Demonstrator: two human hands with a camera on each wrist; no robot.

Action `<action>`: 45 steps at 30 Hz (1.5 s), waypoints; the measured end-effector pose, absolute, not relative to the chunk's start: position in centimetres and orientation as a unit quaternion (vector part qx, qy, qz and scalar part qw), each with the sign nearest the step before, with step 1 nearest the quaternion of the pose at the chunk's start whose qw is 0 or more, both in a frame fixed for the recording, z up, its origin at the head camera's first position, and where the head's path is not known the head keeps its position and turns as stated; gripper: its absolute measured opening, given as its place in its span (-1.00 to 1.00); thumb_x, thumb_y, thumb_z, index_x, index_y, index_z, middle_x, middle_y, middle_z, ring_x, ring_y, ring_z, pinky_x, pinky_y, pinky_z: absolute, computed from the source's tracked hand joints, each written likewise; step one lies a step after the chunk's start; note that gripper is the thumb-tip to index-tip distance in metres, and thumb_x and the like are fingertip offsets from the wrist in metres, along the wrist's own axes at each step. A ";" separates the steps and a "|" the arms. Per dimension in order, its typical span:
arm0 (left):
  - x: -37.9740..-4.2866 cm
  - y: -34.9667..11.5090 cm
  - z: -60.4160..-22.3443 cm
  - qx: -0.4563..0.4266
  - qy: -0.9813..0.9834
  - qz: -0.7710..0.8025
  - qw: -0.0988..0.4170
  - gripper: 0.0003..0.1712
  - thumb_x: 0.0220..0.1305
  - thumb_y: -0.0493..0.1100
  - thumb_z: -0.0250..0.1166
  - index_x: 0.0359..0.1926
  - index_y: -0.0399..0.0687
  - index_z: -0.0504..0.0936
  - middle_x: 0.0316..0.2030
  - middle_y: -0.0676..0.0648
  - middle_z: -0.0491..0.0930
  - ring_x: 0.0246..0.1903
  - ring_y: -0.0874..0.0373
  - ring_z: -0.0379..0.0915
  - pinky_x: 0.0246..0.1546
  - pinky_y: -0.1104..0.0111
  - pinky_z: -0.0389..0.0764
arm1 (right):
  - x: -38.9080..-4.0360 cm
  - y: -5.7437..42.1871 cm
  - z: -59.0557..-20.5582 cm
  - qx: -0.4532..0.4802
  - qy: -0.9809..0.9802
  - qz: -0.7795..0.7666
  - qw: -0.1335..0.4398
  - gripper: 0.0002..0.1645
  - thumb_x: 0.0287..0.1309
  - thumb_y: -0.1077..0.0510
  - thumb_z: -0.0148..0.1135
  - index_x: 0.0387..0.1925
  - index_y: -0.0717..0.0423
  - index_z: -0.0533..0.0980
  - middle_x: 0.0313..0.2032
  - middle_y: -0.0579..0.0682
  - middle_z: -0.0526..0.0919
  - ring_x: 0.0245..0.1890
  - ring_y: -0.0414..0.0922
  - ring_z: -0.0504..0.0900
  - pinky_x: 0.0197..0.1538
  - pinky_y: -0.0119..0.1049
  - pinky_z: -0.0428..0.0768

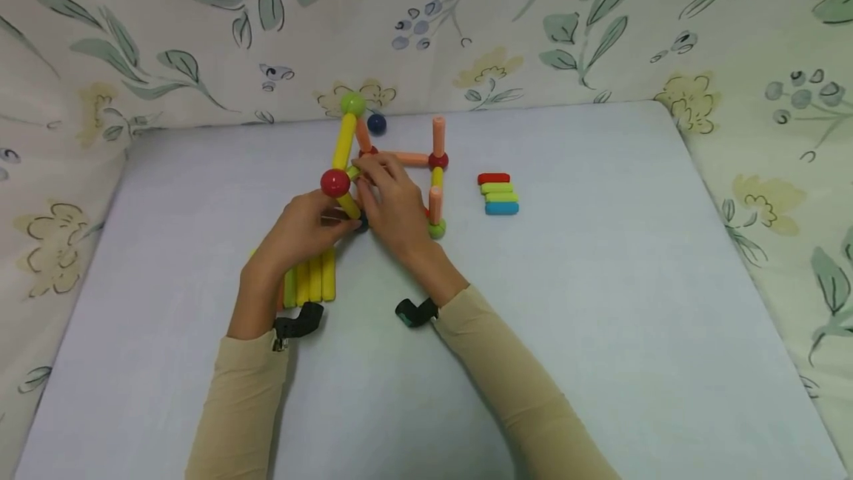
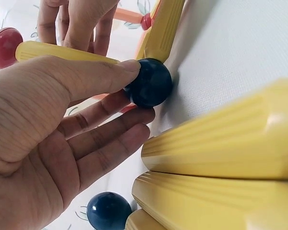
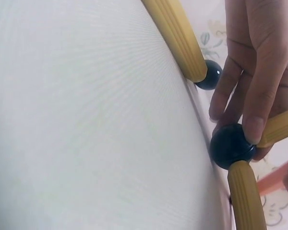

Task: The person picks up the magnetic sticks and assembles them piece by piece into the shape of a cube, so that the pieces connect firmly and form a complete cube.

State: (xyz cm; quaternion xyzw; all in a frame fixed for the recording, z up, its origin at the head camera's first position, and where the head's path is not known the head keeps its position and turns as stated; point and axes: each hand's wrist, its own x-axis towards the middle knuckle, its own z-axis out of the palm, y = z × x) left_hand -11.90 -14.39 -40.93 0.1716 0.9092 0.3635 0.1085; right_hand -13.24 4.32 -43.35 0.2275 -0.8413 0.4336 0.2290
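Observation:
A frame of coloured rods and balls stands in the middle of the table. My left hand (image 1: 303, 232) pinches the dark blue ball (image 2: 151, 84) at its near lower corner between thumb and fingers. From that ball a yellow rod (image 2: 62, 51) rises to a red ball (image 1: 335, 183). Another yellow rod (image 1: 343, 141) joins the red ball to a green ball (image 1: 353, 104) higher up. My right hand (image 1: 396, 210) pinches a short lime rod (image 1: 353, 170) beside the red ball; its far end is hidden by the fingers.
Long yellow rods (image 1: 315, 280) lie side by side under my left forearm, with a loose dark blue ball (image 2: 109, 211) by them. Another dark blue ball (image 1: 376, 124) sits behind the frame. Several short rods (image 1: 500, 198) lie to the right. Upright orange rods (image 1: 438, 138) top the frame's right side.

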 end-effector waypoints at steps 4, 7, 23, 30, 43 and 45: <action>-12.0 -14.4 -40.8 0.171 0.908 0.365 0.113 -0.71 0.41 -0.23 0.43 0.09 -0.19 0.67 0.06 -0.22 0.73 0.09 -0.21 0.71 0.13 -0.13 0.68 | -13.4 4.3 -43.2 0.229 -0.848 0.417 0.233 -0.65 0.46 0.24 0.29 0.22 0.14 0.60 0.12 0.07 0.60 0.04 -0.12 0.71 0.20 -0.54 0.59; -12.0 -14.3 -40.6 0.167 0.908 0.366 0.116 -0.72 0.41 -0.23 0.43 0.08 -0.20 0.68 0.05 -0.23 0.73 0.09 -0.22 0.71 0.14 -0.12 0.68 | -13.4 4.3 -43.2 0.228 -0.853 0.409 0.231 -0.64 0.46 0.24 0.30 0.23 0.14 0.59 0.13 0.07 0.62 0.05 -0.12 0.72 0.20 -0.52 0.60; -11.8 -14.2 -40.6 0.165 0.904 0.376 0.117 -0.71 0.42 -0.24 0.41 0.11 -0.19 0.68 0.08 -0.23 0.72 0.11 -0.23 0.69 0.16 -0.13 0.66 | -13.4 4.6 -43.1 0.236 -0.843 0.420 0.240 -0.67 0.45 0.24 0.30 0.18 0.18 0.61 0.06 0.09 0.65 -0.04 -0.09 0.73 0.09 -0.51 0.65; -11.8 -14.1 -40.5 0.165 0.905 0.375 0.116 -0.73 0.42 -0.25 0.41 0.08 -0.21 0.68 0.07 -0.24 0.71 0.11 -0.24 0.70 0.16 -0.12 0.67 | -13.1 4.4 -42.8 0.232 -0.849 0.414 0.230 -0.68 0.45 0.27 0.29 0.18 0.17 0.62 0.08 0.09 0.62 -0.02 -0.11 0.70 0.13 -0.48 0.64; -11.7 -14.1 -40.4 0.161 0.905 0.375 0.119 -0.71 0.42 -0.24 0.41 0.10 -0.21 0.67 0.07 -0.24 0.72 0.11 -0.24 0.70 0.15 -0.13 0.67 | -13.4 4.3 -43.0 0.223 -0.843 0.437 0.221 -0.61 0.45 0.27 0.30 0.25 0.16 0.64 0.25 0.07 0.67 0.13 -0.10 0.72 0.10 -0.51 0.65; -11.8 -14.1 -40.4 0.164 0.904 0.376 0.118 -0.70 0.42 -0.25 0.41 0.11 -0.22 0.67 0.07 -0.24 0.72 0.11 -0.24 0.70 0.15 -0.12 0.67 | -13.4 4.3 -43.1 0.224 -0.839 0.448 0.212 -0.60 0.45 0.29 0.29 0.26 0.17 0.63 0.28 0.08 0.64 0.13 -0.08 0.72 0.09 -0.44 0.69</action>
